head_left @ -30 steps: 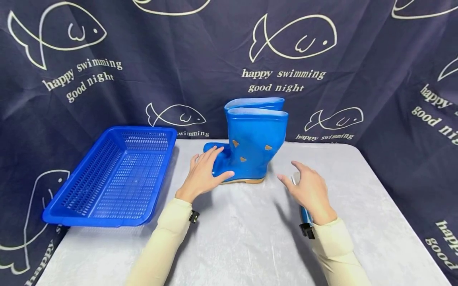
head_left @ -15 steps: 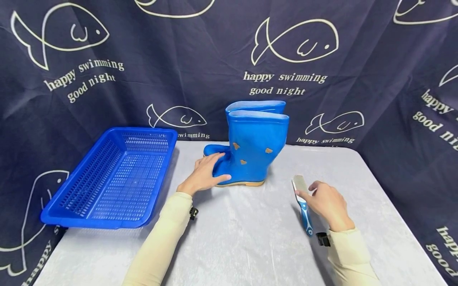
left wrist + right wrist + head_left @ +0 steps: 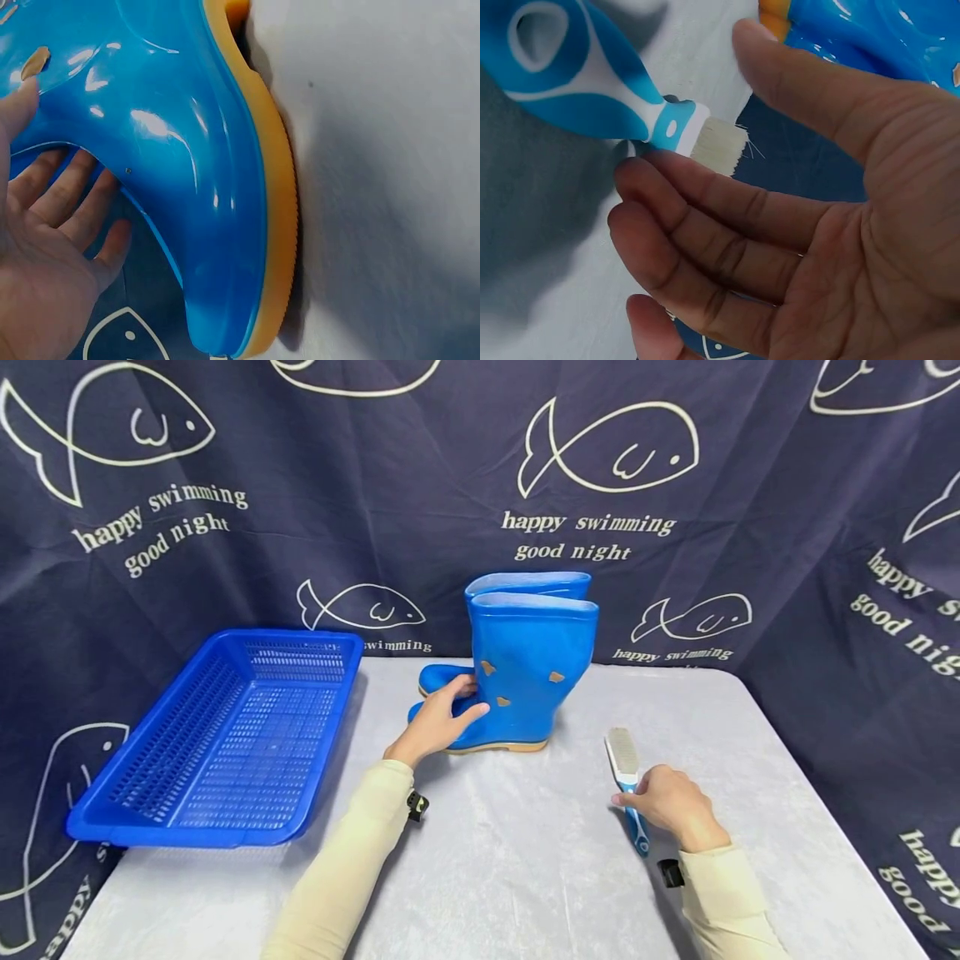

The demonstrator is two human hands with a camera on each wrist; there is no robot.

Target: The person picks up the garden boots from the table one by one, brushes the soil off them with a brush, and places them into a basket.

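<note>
A pair of blue rain boots [image 3: 536,652] with tan soles stands upright at the back middle, toes to the left. My left hand [image 3: 441,720] is at the nearer boot's instep. In the left wrist view its fingers [image 3: 71,191] reach behind the boot's front edge, while the thumb lies along the near side. On the right lies a shoe brush [image 3: 623,758] with pale bristles and a blue-and-white handle. Over that handle is my right hand [image 3: 673,802]; in the right wrist view its thumb is spread wide, and the fingertips [image 3: 641,176] are right at the brush's neck.
A blue perforated plastic basket [image 3: 341,727] stands at the left of the table. Grey-white cloth covers the table [image 3: 517,860]. Behind it hangs a dark blue curtain [image 3: 420,510] with white fish outlines and lettering.
My right hand has moved right and toward me, uncovering the brush, then come in over its handle. My left hand has slid slightly from the toe toward the boot's ankle. The boots remain standing.
</note>
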